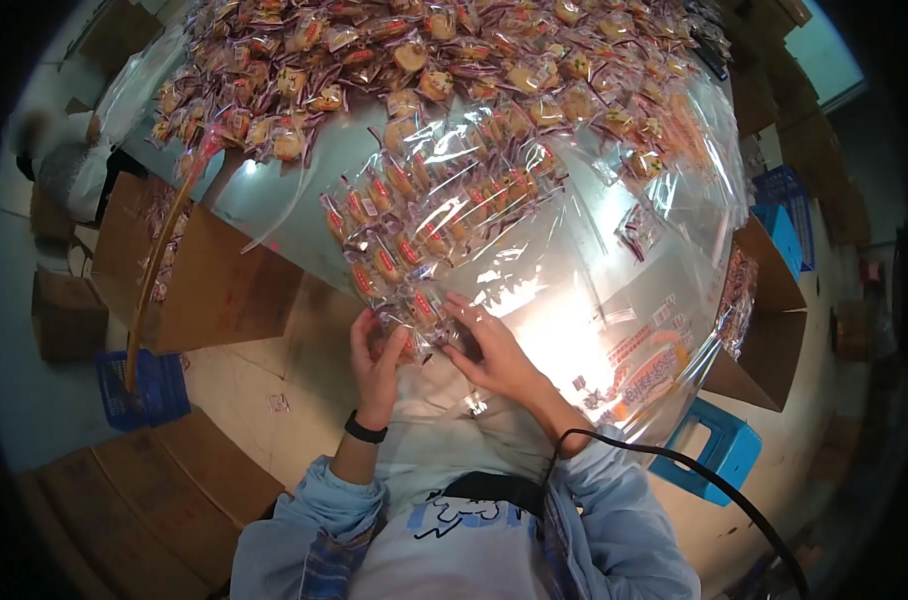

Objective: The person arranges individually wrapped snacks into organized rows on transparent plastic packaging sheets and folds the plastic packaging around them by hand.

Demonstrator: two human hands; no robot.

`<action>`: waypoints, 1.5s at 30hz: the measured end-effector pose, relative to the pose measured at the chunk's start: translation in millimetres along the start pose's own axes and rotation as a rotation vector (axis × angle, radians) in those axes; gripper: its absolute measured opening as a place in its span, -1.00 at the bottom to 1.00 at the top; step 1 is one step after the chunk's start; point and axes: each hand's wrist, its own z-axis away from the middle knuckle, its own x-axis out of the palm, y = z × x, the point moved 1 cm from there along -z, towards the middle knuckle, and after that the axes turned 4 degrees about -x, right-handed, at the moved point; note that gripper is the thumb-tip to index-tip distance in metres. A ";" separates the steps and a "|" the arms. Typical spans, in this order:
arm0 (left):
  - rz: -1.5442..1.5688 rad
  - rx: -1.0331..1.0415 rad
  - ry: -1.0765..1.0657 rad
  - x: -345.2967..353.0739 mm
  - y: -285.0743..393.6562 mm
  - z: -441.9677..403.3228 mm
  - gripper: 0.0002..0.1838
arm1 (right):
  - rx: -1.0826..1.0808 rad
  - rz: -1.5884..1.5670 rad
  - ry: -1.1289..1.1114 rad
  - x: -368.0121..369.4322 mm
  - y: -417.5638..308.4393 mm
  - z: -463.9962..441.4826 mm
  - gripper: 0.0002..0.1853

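Individually wrapped snacks lie in rows inside a large clear plastic bag [534,265] on the metal table. At the near end of the rows, my left hand [377,365] closes on a wrapped snack [402,343] at the table's edge. My right hand [494,352] is beside it, thumb and fingers around the right side of another wrapped snack [426,308]. The two hands are close together, a little apart. Glare on the plastic partly hides the fingertips and the snacks between them.
A big heap of wrapped snacks [414,55] covers the table's far side. Open cardboard boxes [209,285] stand left and right. A blue basket [154,390] is on the floor at left, a blue stool [724,450] at right. A black cable [694,462] runs by my right sleeve.
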 end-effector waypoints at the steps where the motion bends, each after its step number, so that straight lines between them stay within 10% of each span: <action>1: -0.008 -0.005 -0.006 0.0 2.3 -2.5 -0.25 | -0.040 0.027 0.006 -4.6 0.0 2.9 -0.48; 5: -0.090 0.015 0.004 -6.3 0.5 -7.0 -0.18 | -0.183 0.105 0.016 -63.4 13.8 37.5 -0.71; 11: -0.571 0.691 -0.092 -1.9 8.3 18.5 0.18 | -0.057 0.385 0.501 -177.4 28.3 -51.3 -0.82; 19: -0.666 0.586 0.012 14.8 -4.8 17.6 0.21 | 0.045 0.748 0.148 -215.4 181.3 -229.0 -0.42; 23: -0.618 0.511 0.077 19.0 -0.4 21.8 0.18 | 0.549 0.576 0.126 -190.6 215.0 -286.8 -0.08; 30: -0.512 0.462 0.079 16.3 -15.6 14.7 0.18 | 0.370 1.031 0.026 -171.1 197.2 -293.6 -0.22; 38: -0.540 0.509 0.036 13.2 -7.1 13.0 0.19 | 0.281 -0.284 0.216 -209.0 61.3 -130.2 -0.32; 45: -0.426 0.443 0.133 35.5 -13.5 10.5 0.29 | 0.546 -0.289 -0.281 -120.1 -22.2 41.9 -0.22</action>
